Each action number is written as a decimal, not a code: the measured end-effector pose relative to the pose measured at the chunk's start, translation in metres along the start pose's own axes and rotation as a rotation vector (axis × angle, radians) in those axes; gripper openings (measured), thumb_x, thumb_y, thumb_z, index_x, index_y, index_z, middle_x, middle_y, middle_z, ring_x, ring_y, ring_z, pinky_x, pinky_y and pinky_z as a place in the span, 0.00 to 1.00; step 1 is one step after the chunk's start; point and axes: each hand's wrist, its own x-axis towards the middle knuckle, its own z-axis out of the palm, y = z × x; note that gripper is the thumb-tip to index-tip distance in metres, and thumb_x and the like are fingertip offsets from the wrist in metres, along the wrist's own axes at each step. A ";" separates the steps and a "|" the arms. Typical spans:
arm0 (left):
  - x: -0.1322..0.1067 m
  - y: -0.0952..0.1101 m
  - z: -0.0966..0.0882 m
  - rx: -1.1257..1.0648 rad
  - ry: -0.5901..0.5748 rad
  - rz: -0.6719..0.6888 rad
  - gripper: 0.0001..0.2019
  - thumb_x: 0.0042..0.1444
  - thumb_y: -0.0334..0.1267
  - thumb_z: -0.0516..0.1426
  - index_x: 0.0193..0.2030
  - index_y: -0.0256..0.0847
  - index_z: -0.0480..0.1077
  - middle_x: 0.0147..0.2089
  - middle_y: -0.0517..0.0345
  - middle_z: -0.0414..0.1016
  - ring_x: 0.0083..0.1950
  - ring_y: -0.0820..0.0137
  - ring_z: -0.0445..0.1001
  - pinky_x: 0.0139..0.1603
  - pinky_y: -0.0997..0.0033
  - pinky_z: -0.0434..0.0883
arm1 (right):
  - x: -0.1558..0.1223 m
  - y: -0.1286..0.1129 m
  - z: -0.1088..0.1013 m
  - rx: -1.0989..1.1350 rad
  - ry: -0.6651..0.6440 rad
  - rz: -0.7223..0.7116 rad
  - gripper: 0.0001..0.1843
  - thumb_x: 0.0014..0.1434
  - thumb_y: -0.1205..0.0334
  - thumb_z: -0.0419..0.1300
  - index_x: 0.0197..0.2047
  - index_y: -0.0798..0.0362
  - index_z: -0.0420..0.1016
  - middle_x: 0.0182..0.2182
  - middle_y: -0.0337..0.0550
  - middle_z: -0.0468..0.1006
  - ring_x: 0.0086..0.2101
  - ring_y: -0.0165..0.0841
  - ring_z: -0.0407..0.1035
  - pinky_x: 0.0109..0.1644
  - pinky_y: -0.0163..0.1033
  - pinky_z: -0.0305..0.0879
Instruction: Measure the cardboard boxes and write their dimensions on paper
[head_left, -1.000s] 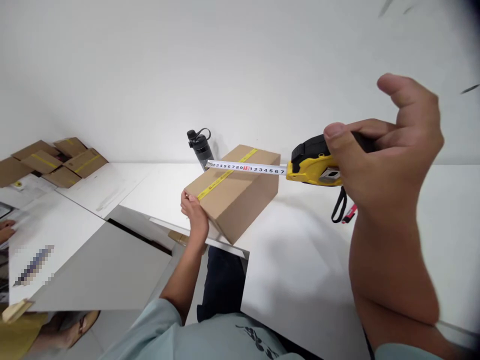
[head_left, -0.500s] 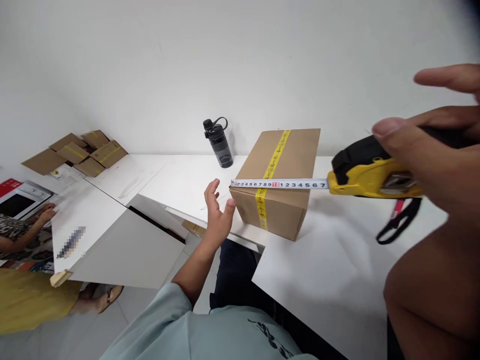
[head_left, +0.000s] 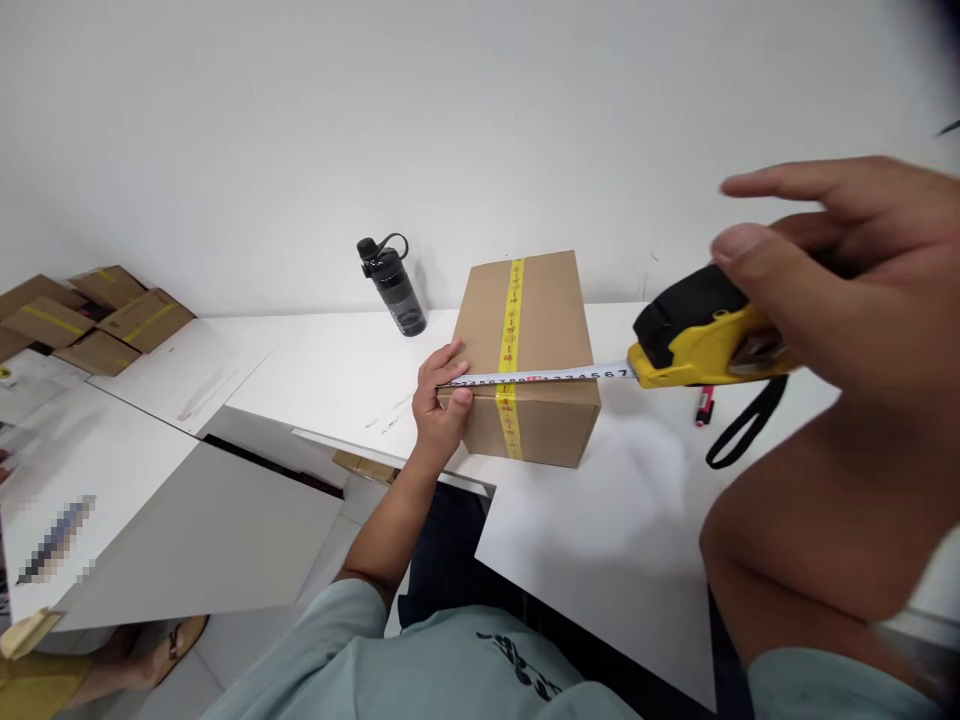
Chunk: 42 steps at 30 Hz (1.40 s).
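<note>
My right hand is closed around a yellow-and-black tape measure, its index finger stretched out. A black wrist strap hangs below the case. From the case, the white blade runs left across the top of a taped cardboard box, along its near edge. My left hand grips the box's near left corner, thumb on the front face and fingers on top. The blade's end lies at these fingers, and they partly hide it. Yellow printed tape crosses the box's top and front.
A dark water bottle stands on the white table behind and left of the box. A red marker lies to the right. Cardboard boxes are piled at the far left. Another person's sandalled foot shows at lower left.
My left hand has closed on the box's near left corner at the blade's end. The view has swung right, and the red marker has come into clearer sight.
</note>
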 end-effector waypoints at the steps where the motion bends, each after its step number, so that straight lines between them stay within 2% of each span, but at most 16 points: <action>1: -0.001 -0.002 0.002 0.012 0.019 0.014 0.16 0.73 0.52 0.59 0.56 0.46 0.80 0.66 0.46 0.80 0.69 0.57 0.78 0.71 0.45 0.73 | 0.002 -0.002 0.001 0.006 -0.013 0.049 0.23 0.67 0.46 0.66 0.61 0.44 0.83 0.37 0.45 0.85 0.30 0.34 0.77 0.31 0.42 0.75; 4: -0.002 -0.005 0.003 0.018 0.029 0.024 0.16 0.73 0.51 0.58 0.55 0.46 0.81 0.65 0.47 0.81 0.68 0.57 0.78 0.71 0.44 0.74 | 0.006 -0.009 -0.001 -0.015 -0.098 0.197 0.21 0.65 0.48 0.66 0.59 0.45 0.85 0.36 0.42 0.84 0.28 0.32 0.76 0.26 0.38 0.72; 6: -0.001 -0.006 0.003 0.001 0.026 0.019 0.15 0.74 0.50 0.58 0.56 0.46 0.81 0.66 0.48 0.81 0.69 0.58 0.78 0.72 0.44 0.73 | 0.006 -0.012 -0.005 -0.067 -0.146 0.219 0.20 0.65 0.47 0.65 0.56 0.44 0.86 0.33 0.41 0.83 0.25 0.31 0.74 0.24 0.36 0.69; 11: -0.001 -0.008 0.005 -0.017 0.049 0.026 0.16 0.74 0.51 0.58 0.55 0.47 0.81 0.65 0.50 0.82 0.68 0.58 0.79 0.72 0.44 0.73 | -0.001 -0.021 -0.005 -0.124 -0.198 -0.002 0.23 0.69 0.39 0.57 0.45 0.45 0.87 0.31 0.40 0.83 0.25 0.29 0.72 0.26 0.37 0.65; 14: -0.001 -0.007 0.009 -0.045 0.075 0.002 0.23 0.77 0.57 0.50 0.54 0.47 0.82 0.64 0.50 0.82 0.68 0.59 0.78 0.72 0.44 0.72 | -0.004 -0.028 0.001 -0.123 -0.222 -0.066 0.22 0.69 0.43 0.55 0.42 0.46 0.87 0.29 0.38 0.82 0.24 0.28 0.70 0.26 0.36 0.61; 17: -0.001 -0.004 0.011 -0.091 0.090 -0.031 0.27 0.79 0.57 0.45 0.54 0.48 0.82 0.64 0.52 0.82 0.68 0.61 0.78 0.73 0.45 0.71 | -0.005 -0.033 0.004 -0.125 -0.213 -0.082 0.19 0.69 0.46 0.56 0.45 0.44 0.87 0.33 0.39 0.85 0.27 0.28 0.72 0.28 0.36 0.62; 21: -0.001 0.000 0.013 -0.110 0.101 -0.059 0.22 0.79 0.52 0.48 0.53 0.48 0.83 0.63 0.54 0.83 0.68 0.62 0.78 0.73 0.47 0.71 | -0.006 -0.032 0.002 -0.147 -0.187 -0.073 0.20 0.70 0.43 0.56 0.47 0.42 0.86 0.32 0.40 0.83 0.26 0.31 0.73 0.28 0.37 0.62; 26: 0.001 0.004 0.014 -0.115 0.117 -0.128 0.20 0.77 0.51 0.50 0.50 0.47 0.83 0.61 0.54 0.83 0.67 0.60 0.78 0.72 0.46 0.72 | -0.007 -0.031 0.001 -0.161 -0.192 -0.096 0.22 0.72 0.38 0.54 0.50 0.40 0.85 0.31 0.39 0.83 0.27 0.32 0.75 0.30 0.38 0.65; 38: 0.004 0.006 0.013 -0.088 0.099 -0.119 0.20 0.75 0.52 0.51 0.48 0.46 0.81 0.60 0.52 0.84 0.67 0.57 0.78 0.71 0.44 0.72 | -0.009 -0.031 0.002 -0.147 -0.195 -0.142 0.25 0.72 0.36 0.52 0.51 0.40 0.84 0.30 0.40 0.82 0.30 0.35 0.77 0.33 0.40 0.70; 42: 0.003 0.007 0.015 -0.085 0.103 -0.105 0.19 0.76 0.51 0.51 0.49 0.46 0.81 0.60 0.53 0.83 0.67 0.59 0.78 0.71 0.45 0.72 | -0.007 -0.031 0.000 -0.192 -0.188 -0.147 0.23 0.71 0.39 0.54 0.51 0.41 0.85 0.30 0.39 0.82 0.28 0.34 0.76 0.31 0.39 0.69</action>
